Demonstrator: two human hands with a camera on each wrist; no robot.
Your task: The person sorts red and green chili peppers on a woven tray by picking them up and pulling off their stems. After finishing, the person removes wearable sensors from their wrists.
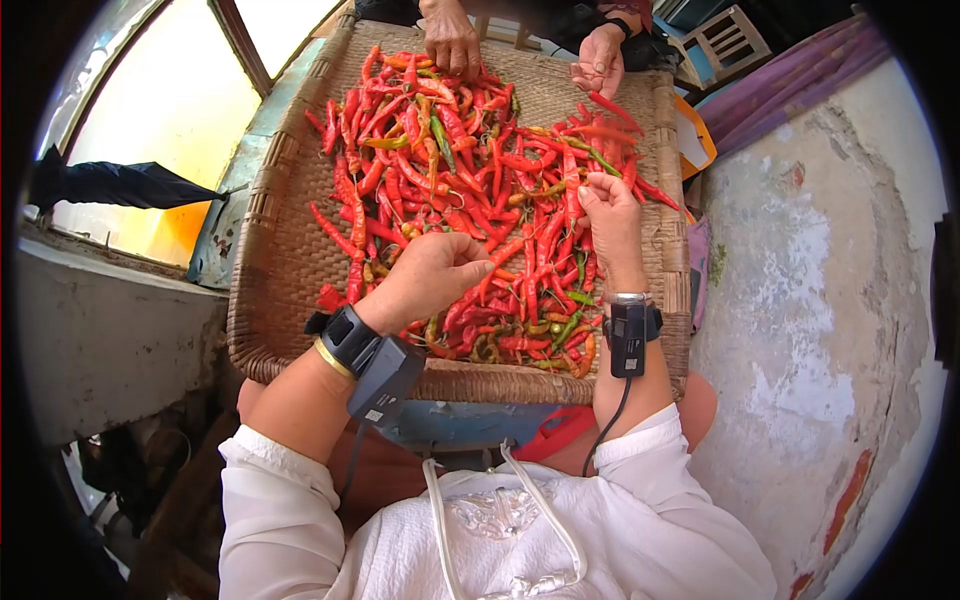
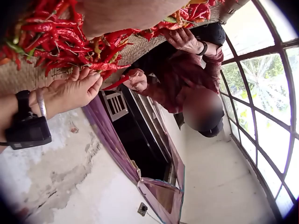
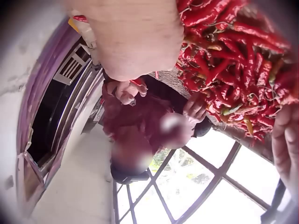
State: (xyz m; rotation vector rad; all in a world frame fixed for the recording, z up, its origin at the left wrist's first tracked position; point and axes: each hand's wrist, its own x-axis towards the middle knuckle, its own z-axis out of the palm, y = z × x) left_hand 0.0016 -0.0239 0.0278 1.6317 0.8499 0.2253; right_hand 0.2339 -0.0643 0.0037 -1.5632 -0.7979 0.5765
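Many red chili peppers (image 1: 465, 190), with some green and orange ones, are heaped on a large woven tray (image 1: 275, 230). My left hand (image 1: 425, 280) is over the near left part of the heap, its thumb and forefinger pinching the end of an orange-red pepper (image 1: 510, 250). At the right side of the heap my right hand (image 1: 613, 235) has its thumb and fingertips together at the end of a red pepper (image 1: 572, 190). In the left wrist view, the right hand (image 2: 70, 92) touches the heap's edge with bent fingers.
Across the tray, another person's hand (image 1: 452, 40) reaches into the heap, and their other hand (image 1: 600, 62) is palm up near a red pepper. A window (image 1: 150, 130) and a dark folded umbrella (image 1: 130, 186) are on the left, a worn wall (image 1: 800, 280) on the right.
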